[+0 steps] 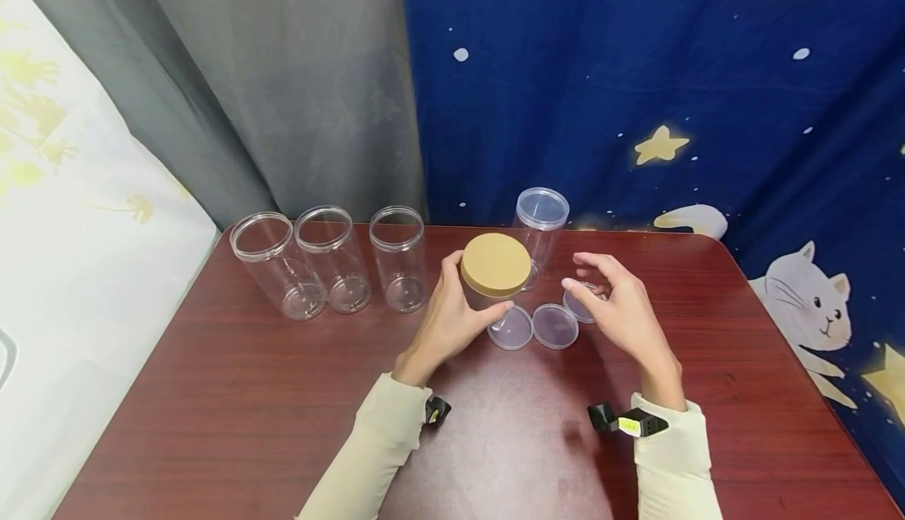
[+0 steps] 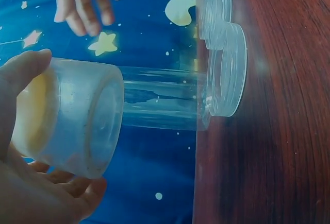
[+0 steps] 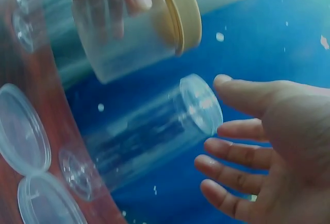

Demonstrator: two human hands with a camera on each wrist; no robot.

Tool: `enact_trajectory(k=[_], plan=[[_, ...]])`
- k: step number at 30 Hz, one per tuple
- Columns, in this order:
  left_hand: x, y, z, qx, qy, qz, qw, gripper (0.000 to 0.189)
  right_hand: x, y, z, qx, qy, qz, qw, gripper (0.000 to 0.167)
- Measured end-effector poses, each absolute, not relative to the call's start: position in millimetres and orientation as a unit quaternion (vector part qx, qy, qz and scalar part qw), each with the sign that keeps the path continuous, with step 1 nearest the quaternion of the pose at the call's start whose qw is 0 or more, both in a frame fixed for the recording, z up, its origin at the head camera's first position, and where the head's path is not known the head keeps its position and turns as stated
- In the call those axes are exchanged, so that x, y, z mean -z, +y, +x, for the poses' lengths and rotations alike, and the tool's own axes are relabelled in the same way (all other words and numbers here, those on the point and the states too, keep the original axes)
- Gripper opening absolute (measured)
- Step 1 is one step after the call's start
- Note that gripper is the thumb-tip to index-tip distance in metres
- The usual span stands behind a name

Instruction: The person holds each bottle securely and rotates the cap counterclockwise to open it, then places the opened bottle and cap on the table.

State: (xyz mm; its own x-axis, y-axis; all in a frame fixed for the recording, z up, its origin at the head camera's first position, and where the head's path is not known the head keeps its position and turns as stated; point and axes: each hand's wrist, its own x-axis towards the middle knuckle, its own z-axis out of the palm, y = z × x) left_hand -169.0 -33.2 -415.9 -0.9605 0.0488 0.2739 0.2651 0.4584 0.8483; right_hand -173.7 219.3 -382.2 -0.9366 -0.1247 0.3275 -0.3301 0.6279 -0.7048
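My left hand (image 1: 452, 316) grips a short, frosted clear jar (image 2: 82, 116) with a tan lid (image 1: 496, 264), thumb on one side and fingers round the other. The jar is held above the table, over the clear round lids. My right hand (image 1: 622, 308) hovers at the right with fingers spread and nothing in them, as the right wrist view (image 3: 247, 152) also shows. Below its fingers lies a clear lid (image 1: 576, 308); two more, a middle lid (image 1: 555, 327) and a left lid (image 1: 511, 330), lie beside it. Behind the held jar stands a tall clear jar (image 1: 541, 217) with a clear lid on.
Three tall clear jars without lids stand at the back left: a left jar (image 1: 283, 269), a middle jar (image 1: 335, 261) and a right jar (image 1: 398, 261). The red-brown table (image 1: 283, 426) ends at a grey curtain (image 1: 297, 96) and a blue starry curtain (image 1: 566, 96).
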Motion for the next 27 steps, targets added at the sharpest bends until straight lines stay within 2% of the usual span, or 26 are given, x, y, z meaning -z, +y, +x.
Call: enact_trajectory(k=[9,14,21,27], plan=[[411.8,-27.8,-165.5,0.477,-0.862,-0.132,0.112,0.1,371.9,197.4,-163.7,-0.418,-0.881,0.175,0.138,0.057],[412.0,-25.0,-164.1,0.419,-0.882,-0.165,0.139,0.106,369.6,184.1,-158.4,-0.406,-0.882,0.197,0.136,0.067],[413.5,-21.8,-162.3,0.367,-0.892,-0.195,0.178,0.099,366.5,164.9,-148.7,-0.371,-0.905,0.186,0.099,0.085],[413.9,-21.1,-160.8,0.342,-0.894,-0.208,0.199,0.095,370.3,154.1,-148.1,-0.345,-0.918,0.168,0.099,0.091]])
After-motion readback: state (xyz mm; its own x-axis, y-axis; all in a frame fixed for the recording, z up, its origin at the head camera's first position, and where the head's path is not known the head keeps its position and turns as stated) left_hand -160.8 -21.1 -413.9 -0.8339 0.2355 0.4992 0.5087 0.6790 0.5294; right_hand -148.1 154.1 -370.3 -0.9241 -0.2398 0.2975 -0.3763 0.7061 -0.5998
